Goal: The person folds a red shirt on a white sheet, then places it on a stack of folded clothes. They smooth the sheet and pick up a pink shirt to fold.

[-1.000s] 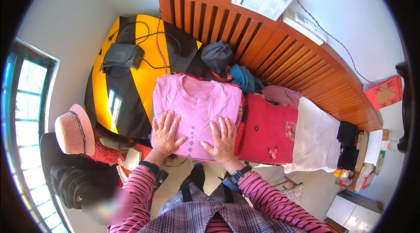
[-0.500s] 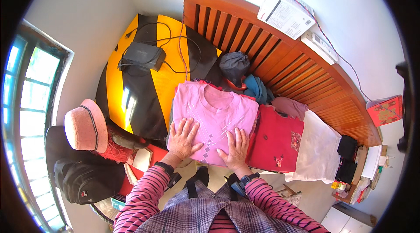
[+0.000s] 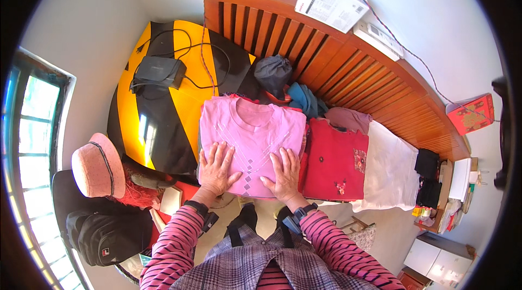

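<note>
A folded pink T-shirt (image 3: pixel 253 137) lies on a pile of clothes straight in front of me, neckline at the far side and small grey diamonds down its front. My left hand (image 3: pixel 217 169) rests on its near left part, palm down with the fingers spread. Flat on its near right part lies my right hand (image 3: pixel 284 174), fingers also apart. Neither hand grips anything. Just right of the T-shirt is a folded red garment (image 3: pixel 334 162) with flower decoration, and beyond that a white cloth (image 3: pixel 391 167).
Behind the clothes runs a slatted wooden headboard (image 3: pixel 326 45). A black-and-yellow striped surface (image 3: pixel 185 110) at the left carries a black device (image 3: pixel 157 75) with cables. Nearby are a pink hat (image 3: pixel 98 165), a black bag (image 3: pixel 109 233), a dark drawstring pouch (image 3: pixel 273 74) and a teal cloth (image 3: pixel 306 99).
The view has shifted, so most of the scene sits further left in the picture. Both hands stay flat on the pink T-shirt in nearly the same places.
</note>
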`<state>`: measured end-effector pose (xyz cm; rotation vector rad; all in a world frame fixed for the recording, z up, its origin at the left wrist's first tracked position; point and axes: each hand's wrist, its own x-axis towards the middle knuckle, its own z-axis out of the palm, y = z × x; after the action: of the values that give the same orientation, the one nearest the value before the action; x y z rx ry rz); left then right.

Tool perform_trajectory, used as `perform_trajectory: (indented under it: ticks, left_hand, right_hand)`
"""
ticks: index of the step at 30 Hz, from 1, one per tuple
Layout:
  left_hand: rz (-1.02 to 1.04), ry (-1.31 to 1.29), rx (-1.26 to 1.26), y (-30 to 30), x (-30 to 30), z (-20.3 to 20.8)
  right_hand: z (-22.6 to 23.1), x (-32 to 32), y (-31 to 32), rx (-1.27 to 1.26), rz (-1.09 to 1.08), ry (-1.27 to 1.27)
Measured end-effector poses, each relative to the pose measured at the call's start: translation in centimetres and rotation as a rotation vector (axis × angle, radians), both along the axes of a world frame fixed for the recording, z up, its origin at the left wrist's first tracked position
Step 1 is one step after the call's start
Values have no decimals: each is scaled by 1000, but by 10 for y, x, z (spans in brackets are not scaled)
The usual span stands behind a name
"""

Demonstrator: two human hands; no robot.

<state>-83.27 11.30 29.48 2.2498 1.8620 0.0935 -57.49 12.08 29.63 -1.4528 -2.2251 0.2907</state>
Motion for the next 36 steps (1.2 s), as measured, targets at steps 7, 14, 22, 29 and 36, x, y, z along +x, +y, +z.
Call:
perform_trajectory:
  ticks: [7, 14, 22, 29, 36]
  left_hand:
    - [4, 25, 71, 7, 14, 24]
    - [-56, -110, 294, 22, 79, 51]
    - [-195, -103, 102, 14, 114, 23]
    - [-188, -83, 69, 7, 110, 9]
    - [-167, -100, 43, 8, 107, 1]
  right_hand:
    - [7, 10, 10, -15, -14, 49]
    - [8, 26, 17, -46, -31, 150]
    - [17, 52, 25, -117, 39, 483]
    - [4, 110, 128, -87, -268, 494]
    - [-56, 128, 236, -490, -422, -153]
